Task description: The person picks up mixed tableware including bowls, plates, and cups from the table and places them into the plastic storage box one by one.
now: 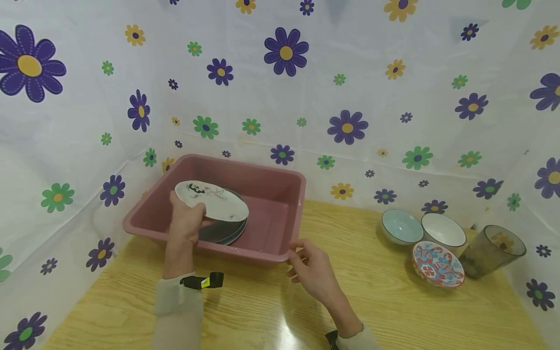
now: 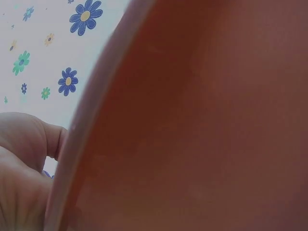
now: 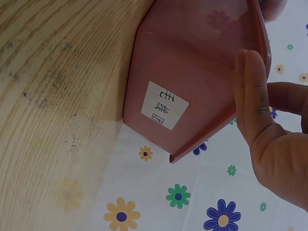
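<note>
My left hand (image 1: 185, 218) holds an oval white plate (image 1: 214, 201) with dark and pink painted marks, its thumb on the plate's near edge. The plate is tilted above a stack of dark plates (image 1: 232, 236) inside a dusty-pink plastic basin (image 1: 273, 256). In the left wrist view, the basin's wall (image 2: 202, 115) covers most of the frame and the plate is hidden. My right hand (image 1: 312, 270) holds the basin's rim at its near right corner. The right wrist view shows its fingers (image 3: 255, 91) along the basin's outside and the thumb at the rim.
To the right stand a light-blue bowl (image 1: 402, 227), a white bowl (image 1: 444, 229), a red-and-blue patterned bowl (image 1: 437, 264) and a smoky glass (image 1: 492, 253). They share the wooden table (image 1: 350, 291) with the basin. A flowered cloth (image 1: 262, 97) rises behind. A white label (image 3: 165, 105) marks the basin's side.
</note>
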{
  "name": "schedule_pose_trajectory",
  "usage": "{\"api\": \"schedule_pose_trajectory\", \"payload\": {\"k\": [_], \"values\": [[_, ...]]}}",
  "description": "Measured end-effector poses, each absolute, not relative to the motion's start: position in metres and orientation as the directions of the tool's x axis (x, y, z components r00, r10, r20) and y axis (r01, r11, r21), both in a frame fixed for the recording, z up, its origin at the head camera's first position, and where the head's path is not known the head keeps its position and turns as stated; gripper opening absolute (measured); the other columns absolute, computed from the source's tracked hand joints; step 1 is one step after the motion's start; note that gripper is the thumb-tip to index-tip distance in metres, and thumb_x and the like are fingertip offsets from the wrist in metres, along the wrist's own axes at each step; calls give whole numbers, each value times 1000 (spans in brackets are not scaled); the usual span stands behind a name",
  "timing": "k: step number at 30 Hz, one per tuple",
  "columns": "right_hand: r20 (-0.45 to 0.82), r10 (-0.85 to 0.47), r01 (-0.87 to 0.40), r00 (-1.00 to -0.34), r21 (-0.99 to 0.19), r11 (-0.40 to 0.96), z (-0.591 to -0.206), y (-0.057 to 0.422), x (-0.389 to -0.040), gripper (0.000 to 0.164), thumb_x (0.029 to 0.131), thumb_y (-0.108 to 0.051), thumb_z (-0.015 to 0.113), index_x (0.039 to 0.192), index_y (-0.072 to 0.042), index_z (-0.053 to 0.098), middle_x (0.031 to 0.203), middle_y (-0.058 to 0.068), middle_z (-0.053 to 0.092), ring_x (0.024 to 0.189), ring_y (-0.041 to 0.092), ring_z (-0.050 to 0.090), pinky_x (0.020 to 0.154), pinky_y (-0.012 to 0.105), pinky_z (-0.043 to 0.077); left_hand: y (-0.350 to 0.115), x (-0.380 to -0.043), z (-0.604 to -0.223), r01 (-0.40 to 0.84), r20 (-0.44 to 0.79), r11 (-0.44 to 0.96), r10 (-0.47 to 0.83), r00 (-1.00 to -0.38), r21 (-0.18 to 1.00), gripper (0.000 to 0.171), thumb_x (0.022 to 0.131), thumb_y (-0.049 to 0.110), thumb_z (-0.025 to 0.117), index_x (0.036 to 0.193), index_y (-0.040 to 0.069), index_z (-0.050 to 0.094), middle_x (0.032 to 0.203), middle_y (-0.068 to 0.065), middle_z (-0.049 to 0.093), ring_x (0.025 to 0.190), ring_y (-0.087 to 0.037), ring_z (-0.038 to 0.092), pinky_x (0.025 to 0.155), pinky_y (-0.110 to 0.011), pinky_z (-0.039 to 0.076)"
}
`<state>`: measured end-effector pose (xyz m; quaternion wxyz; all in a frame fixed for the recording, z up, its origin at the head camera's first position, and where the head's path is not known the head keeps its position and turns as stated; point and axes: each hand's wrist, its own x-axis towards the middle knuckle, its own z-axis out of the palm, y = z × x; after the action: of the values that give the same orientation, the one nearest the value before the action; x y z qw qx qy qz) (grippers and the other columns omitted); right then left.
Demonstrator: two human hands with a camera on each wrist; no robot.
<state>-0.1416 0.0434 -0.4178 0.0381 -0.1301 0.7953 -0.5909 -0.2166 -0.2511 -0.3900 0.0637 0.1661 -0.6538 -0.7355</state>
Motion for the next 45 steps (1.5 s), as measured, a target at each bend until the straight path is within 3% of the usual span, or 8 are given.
{"api": "schedule_pose_trajectory", "payload": {"k": [10, 19, 21, 23, 28, 30, 35, 45], "values": [[95, -251, -164, -963, -948, 274, -418, 44, -141, 26, 100, -11, 57, 124, -2, 61, 89, 13, 69, 70, 33, 70, 57, 31, 59, -251, -215, -390, -148, -163, -70, -339, -927, 987, 97, 89, -6, 42, 154, 23, -24, 149, -28, 25, 86, -15, 66, 68, -26, 59], [97, -251, -168, -963, -945, 280, -419, 43, -142, 24, 100, -9, 56, 122, -1, 61, 88, 13, 69, 71, 34, 70, 57, 32, 59, -251, -215, -390, -188, -176, 2, -344, -922, 982, 98, 91, -2, 43, 151, 18, -31, 149, -31, 27, 72, -10, 67, 68, -26, 59], [99, -249, -169, -963, -946, 278, -419, 43, -142, 25, 100, -10, 56, 122, -1, 61, 88, 13, 69, 70, 34, 70, 57, 32, 59, -251, -216, -391, -198, -178, 25, -339, -924, 980, 98, 92, -1, 43, 149, 16, -35, 151, -31, 24, 74, -11, 64, 66, -23, 58], [100, -250, -170, -963, -945, 278, -420, 43, -142, 25, 100, -10, 56, 122, -1, 61, 88, 14, 69, 71, 35, 70, 57, 32, 59, -251, -215, -392, -224, -181, 89, -346, -921, 971, 97, 94, 4, 43, 147, 15, -38, 153, -31, 22, 89, -18, 63, 75, -26, 57], [108, -251, -180, -962, -941, 285, -421, 43, -143, 24, 99, -7, 55, 121, 0, 61, 87, 14, 69, 70, 36, 70, 57, 31, 59, -249, -212, -391, -304, -164, 320, -397, -903, 897, 95, 92, 15, 41, 146, 7, -37, 145, -35, 35, 114, -36, 44, 97, -44, 39], [109, -250, -181, -962, -940, 288, -421, 43, -143, 23, 99, -7, 55, 121, 0, 61, 87, 15, 69, 69, 34, 70, 57, 31, 59, -249, -211, -389, -325, -152, 379, -420, -895, 867, 94, 91, 16, 41, 147, 2, -33, 141, -37, 39, 112, -38, 43, 100, -49, 36], [103, -256, -179, -961, -939, 293, -420, 42, -143, 23, 100, -9, 56, 121, -1, 61, 88, 15, 69, 69, 32, 70, 58, 32, 59, -255, -211, -388, -355, -162, 398, -442, -882, 846, 91, 92, 16, 39, 149, 1, -29, 149, -38, 28, 120, -40, 40, 109, -52, 32], [78, -249, -148, -965, -950, 275, -421, 44, -144, 28, 101, -12, 57, 126, 1, 59, 91, 14, 70, 71, 30, 70, 59, 33, 60, -258, -213, -386, -340, -171, 430, -385, -907, 836, 92, 89, 10, 38, 147, -3, -32, 151, -43, 16, 131, -42, 34, 111, -52, 31]]}}
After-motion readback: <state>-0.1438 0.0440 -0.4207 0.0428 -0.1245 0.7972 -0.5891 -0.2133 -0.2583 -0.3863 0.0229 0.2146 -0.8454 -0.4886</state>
